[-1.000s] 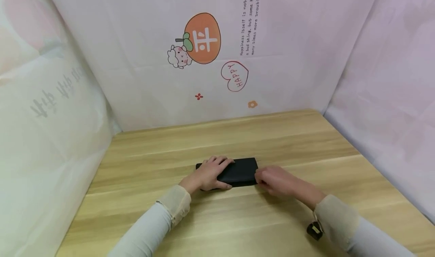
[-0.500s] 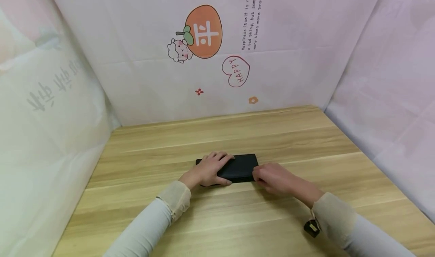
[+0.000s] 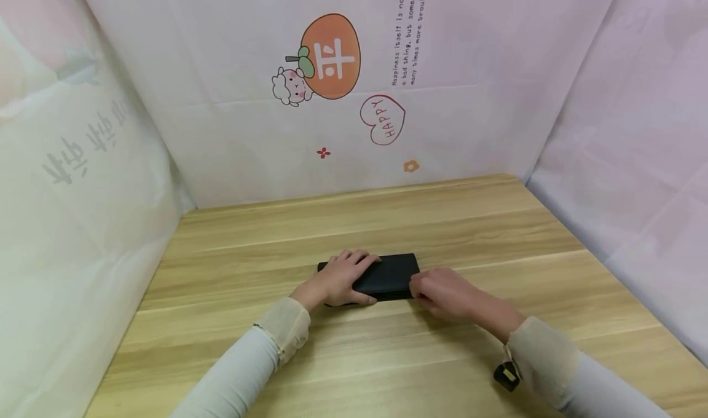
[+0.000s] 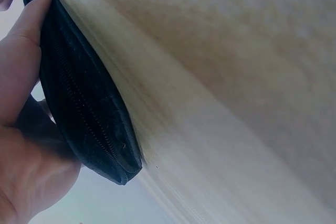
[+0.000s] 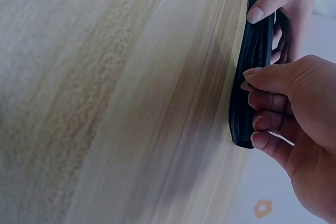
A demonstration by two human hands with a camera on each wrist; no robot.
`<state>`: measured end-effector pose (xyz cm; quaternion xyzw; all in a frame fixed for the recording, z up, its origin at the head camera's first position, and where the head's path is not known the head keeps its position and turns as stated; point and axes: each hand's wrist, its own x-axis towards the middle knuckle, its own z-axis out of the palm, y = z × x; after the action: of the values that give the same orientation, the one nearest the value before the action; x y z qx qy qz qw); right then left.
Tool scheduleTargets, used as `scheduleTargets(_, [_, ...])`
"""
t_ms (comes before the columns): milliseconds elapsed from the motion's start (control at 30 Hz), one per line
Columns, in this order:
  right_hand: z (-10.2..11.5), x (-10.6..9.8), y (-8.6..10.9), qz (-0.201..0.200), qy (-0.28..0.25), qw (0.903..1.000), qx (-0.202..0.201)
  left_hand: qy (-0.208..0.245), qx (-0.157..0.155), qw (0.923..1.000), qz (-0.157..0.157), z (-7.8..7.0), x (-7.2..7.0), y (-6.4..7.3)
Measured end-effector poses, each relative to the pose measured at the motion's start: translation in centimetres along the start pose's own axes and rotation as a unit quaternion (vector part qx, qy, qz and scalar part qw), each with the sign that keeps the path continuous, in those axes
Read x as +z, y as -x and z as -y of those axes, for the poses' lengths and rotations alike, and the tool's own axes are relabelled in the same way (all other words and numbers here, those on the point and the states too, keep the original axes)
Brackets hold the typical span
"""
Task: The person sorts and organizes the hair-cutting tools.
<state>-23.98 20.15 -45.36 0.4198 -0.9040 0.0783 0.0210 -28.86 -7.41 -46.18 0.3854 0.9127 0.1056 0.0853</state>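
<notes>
A long black zippered wallet (image 3: 391, 275) lies flat on the wooden table. Over its left part spreads my left hand (image 3: 344, 279), gripping it with the thumb along the near side and the fingers across the top. The zipper (image 4: 90, 111) runs along the wallet's side in the left wrist view. At the right end is my right hand (image 3: 445, 292), fingers curled. In the right wrist view, this hand's thumb and forefinger pinch together at the zipper side; the zipper pull itself is hidden by them. The other fingers rest against the wallet's end.
The wood-grain tabletop (image 3: 354, 362) extends on all sides of the wallet. White printed cloth (image 3: 249, 147) stands behind it, with more cloth at left and right. A small black tag (image 3: 506, 375) hangs from the right sleeve cuff.
My right hand has shifted slightly left along the wallet's near edge. My left hand keeps its grip on the wallet, and the head view has tilted a little.
</notes>
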Motion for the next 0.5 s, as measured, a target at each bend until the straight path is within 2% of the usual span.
scheduleTargets(500, [0.3, 0.14, 0.01, -0.009, -0.007, 0.9999, -0.004, 0.0, 0.0, 1.0, -0.001, -0.18, 0.04, -0.09])
